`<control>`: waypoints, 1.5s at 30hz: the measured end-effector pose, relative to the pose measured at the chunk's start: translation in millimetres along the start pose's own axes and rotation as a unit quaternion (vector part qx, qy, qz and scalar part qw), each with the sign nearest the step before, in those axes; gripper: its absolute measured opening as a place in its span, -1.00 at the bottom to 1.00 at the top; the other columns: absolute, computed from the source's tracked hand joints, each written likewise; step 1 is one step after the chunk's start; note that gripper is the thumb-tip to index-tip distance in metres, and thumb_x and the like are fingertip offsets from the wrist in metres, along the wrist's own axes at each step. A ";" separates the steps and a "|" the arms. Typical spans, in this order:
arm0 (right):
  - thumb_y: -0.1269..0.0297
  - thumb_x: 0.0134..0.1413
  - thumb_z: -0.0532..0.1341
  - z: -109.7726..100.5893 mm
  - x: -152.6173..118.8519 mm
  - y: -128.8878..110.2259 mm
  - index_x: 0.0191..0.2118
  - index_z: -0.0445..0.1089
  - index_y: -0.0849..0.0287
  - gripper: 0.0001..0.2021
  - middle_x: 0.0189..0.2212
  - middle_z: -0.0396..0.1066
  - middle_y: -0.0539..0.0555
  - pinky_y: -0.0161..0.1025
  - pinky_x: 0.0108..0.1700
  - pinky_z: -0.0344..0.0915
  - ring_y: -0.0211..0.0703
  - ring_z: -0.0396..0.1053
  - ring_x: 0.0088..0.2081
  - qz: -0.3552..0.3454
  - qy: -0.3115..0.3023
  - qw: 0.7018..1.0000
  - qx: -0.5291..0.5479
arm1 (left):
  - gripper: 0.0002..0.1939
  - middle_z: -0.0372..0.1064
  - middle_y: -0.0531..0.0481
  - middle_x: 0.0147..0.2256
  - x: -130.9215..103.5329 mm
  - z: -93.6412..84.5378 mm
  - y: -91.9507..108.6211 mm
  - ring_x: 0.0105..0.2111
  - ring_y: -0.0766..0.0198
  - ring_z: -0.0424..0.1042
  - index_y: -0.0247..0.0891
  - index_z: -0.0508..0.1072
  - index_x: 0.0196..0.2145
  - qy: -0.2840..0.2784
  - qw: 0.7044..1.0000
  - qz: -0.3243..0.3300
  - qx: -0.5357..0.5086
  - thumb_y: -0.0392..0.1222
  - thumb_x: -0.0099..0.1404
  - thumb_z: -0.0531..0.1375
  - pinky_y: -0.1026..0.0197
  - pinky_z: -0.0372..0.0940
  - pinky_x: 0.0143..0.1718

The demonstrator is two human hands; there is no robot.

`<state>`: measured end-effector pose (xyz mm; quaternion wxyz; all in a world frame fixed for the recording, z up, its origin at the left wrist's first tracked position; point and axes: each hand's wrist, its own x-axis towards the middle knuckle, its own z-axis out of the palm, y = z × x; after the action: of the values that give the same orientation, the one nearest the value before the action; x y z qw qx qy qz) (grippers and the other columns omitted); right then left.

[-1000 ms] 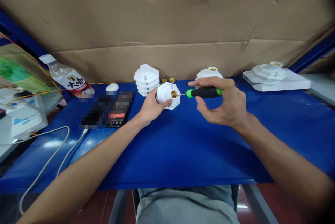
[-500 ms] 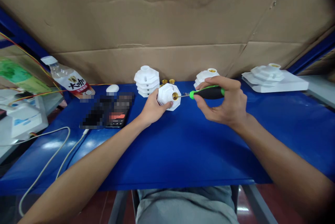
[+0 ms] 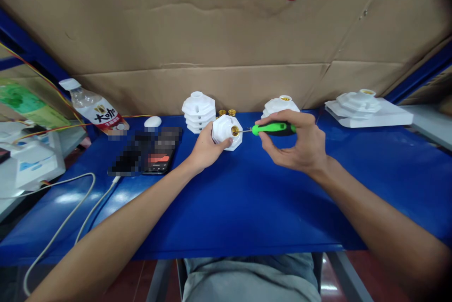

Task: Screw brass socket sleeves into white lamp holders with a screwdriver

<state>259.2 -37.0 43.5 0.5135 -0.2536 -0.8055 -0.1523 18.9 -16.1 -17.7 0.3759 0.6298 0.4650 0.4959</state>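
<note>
My left hand (image 3: 207,149) grips a white octagonal lamp holder (image 3: 221,129) by its lower left side, its brass-lined opening facing right. Closed round a green and black screwdriver (image 3: 273,128) is my right hand (image 3: 298,142). The screwdriver lies nearly level, and its tip is inside the brass opening. Behind my left hand stands a stack of white lamp holders (image 3: 198,110). Several brass sockets (image 3: 231,113) sit beside that stack. Another stack of holders (image 3: 280,104) is partly hidden behind my right hand.
More white holders (image 3: 358,103) rest on a white box (image 3: 395,116) at the right back. On the left are a bottle (image 3: 97,109), phones (image 3: 164,151), a white oval case (image 3: 153,122) and a white cable (image 3: 93,198). Cardboard (image 3: 212,24) backs the blue table (image 3: 247,208).
My right hand has shifted slightly left with the screwdriver, whose handle has turned to show more green. My left hand keeps its hold on the lamp holder.
</note>
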 end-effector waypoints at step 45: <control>0.27 0.16 0.40 -2.4 3.8 0.0 0.04 0.34 0.01 -0.63 -0.22 0.66 -0.01 -0.21 -0.32 0.57 -0.10 0.65 -0.34 -0.013 0.018 0.998 -0.056 | -0.44 0.53 -0.26 0.07 -1.3 -1.4 -6.6 0.07 -0.13 0.52 -0.27 0.42 0.13 -0.014 1.000 0.010 0.019 -0.08 0.25 0.44 -0.26 0.37 0.19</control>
<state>259.7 -37.3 47.9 0.5108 -0.2690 -0.7896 -0.2081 16.0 -15.4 -23.9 0.3652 0.6488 0.4623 0.4816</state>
